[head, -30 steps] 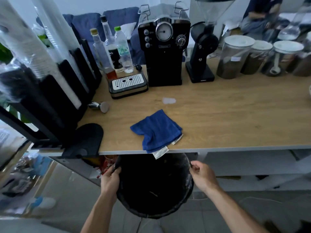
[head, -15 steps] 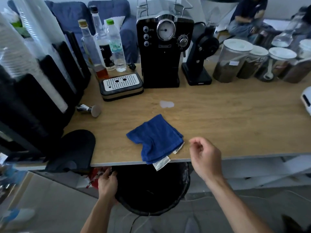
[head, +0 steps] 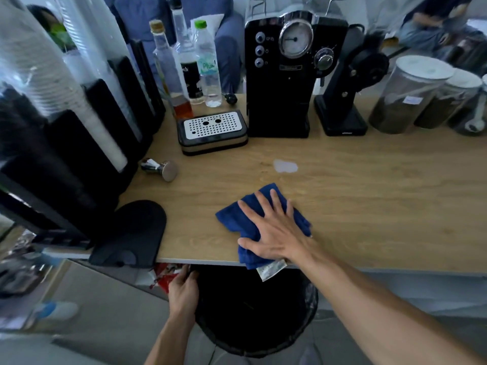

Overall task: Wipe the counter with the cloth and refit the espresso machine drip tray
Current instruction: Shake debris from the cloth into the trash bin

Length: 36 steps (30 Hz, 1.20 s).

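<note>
The right hand [head: 274, 230] lies flat on the blue cloth [head: 237, 219], fingers spread wide and pointing toward the back of the counter [head: 369, 201], palm pressing the fabric down. The cloth sits crumpled at the counter's front edge, roughly midway along it; its long axis runs from the front edge back and a little to the right, and a white care label [head: 271, 270] hangs over the edge below the wrist.

The left hand [head: 183, 291] is below the counter, fingers curled around the rim of a black bin [head: 258, 325] that stands under the front edge; red packaging shows just beside that hand.

Behind the cloth, near the middle of the surface, a small pale spill [head: 285, 165] lies well apart from the fabric. Further back and left, the drip tray [head: 212, 131] rests on the counter just beside the espresso machine [head: 284, 75], outside it, its perforated metal grate up and its long axis running left to right, about parallel to the back edge. The machine stands toward the back edge, dial facing forward. A metal tamper [head: 160, 168] lies on its side near the left end, in front of the tray. A black mat [head: 131, 233] overhangs the front left corner. Bottles [head: 189, 67] stand behind the tray, a grinder [head: 347, 88] to the machine's right, then lidded jars [head: 405, 96] along the back right.
</note>
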Each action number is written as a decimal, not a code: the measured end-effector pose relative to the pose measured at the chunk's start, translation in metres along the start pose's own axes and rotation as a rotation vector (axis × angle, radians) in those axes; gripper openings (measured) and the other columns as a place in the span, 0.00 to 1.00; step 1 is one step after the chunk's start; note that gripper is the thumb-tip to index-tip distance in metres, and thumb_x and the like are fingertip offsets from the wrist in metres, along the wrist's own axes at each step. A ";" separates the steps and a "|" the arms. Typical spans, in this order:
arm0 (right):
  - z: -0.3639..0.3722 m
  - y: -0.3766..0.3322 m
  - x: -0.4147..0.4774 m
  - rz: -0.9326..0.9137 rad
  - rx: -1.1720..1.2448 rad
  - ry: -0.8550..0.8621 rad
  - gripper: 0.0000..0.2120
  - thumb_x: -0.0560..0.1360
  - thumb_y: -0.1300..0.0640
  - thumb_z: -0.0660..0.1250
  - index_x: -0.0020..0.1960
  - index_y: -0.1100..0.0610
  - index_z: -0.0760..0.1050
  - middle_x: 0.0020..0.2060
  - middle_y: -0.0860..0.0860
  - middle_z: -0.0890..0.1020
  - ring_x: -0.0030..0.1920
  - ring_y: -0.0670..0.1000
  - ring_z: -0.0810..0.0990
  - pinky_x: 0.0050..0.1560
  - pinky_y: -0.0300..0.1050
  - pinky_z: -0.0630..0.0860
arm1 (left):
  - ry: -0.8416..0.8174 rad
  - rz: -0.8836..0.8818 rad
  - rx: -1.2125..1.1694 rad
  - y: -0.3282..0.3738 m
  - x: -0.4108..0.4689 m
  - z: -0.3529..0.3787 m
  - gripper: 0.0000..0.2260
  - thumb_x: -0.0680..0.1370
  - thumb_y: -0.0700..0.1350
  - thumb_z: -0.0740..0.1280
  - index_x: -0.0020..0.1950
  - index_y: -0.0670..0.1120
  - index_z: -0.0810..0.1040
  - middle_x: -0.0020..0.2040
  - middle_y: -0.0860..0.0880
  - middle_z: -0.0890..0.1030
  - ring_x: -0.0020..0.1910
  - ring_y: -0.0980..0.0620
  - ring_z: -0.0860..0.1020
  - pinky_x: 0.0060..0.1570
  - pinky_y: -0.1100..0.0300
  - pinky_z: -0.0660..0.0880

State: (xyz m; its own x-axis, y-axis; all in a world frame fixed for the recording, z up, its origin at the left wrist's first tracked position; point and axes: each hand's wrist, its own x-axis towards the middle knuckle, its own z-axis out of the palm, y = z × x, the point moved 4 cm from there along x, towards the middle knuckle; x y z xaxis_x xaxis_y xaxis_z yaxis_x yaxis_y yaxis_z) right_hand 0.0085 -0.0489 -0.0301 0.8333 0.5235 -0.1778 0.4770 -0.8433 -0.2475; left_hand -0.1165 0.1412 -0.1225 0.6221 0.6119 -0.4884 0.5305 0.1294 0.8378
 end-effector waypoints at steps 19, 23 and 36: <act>0.021 -0.024 -0.040 -0.204 0.052 0.173 0.33 0.74 0.45 0.46 0.76 0.55 0.54 0.77 0.52 0.51 0.76 0.51 0.44 0.73 0.50 0.39 | -0.086 -0.109 -0.091 0.006 0.004 0.005 0.09 0.77 0.37 0.62 0.47 0.47 0.80 0.48 0.45 0.82 0.51 0.44 0.79 0.60 0.48 0.74; 0.028 -0.036 -0.060 -0.259 0.206 0.336 0.26 0.73 0.49 0.55 0.68 0.58 0.71 0.71 0.53 0.69 0.73 0.51 0.61 0.74 0.49 0.54 | -0.094 -0.111 -0.061 0.006 0.006 0.006 0.09 0.76 0.36 0.61 0.46 0.43 0.81 0.52 0.39 0.82 0.51 0.43 0.79 0.55 0.48 0.74; -0.010 0.050 -0.092 0.490 0.736 0.848 0.32 0.68 0.48 0.48 0.64 0.62 0.73 0.66 0.55 0.74 0.66 0.53 0.73 0.61 0.27 0.63 | -0.123 -0.123 -0.082 0.006 0.004 0.005 0.08 0.78 0.40 0.63 0.55 0.44 0.80 0.49 0.43 0.82 0.50 0.43 0.80 0.55 0.51 0.75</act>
State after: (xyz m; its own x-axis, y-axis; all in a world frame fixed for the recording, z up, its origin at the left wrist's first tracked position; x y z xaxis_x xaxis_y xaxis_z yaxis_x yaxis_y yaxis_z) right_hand -0.0411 -0.1405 -0.0163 0.9296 -0.3062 0.2052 0.0194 -0.5152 -0.8569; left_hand -0.1080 0.1408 -0.1211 0.6239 0.4886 -0.6099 0.5612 0.2630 0.7848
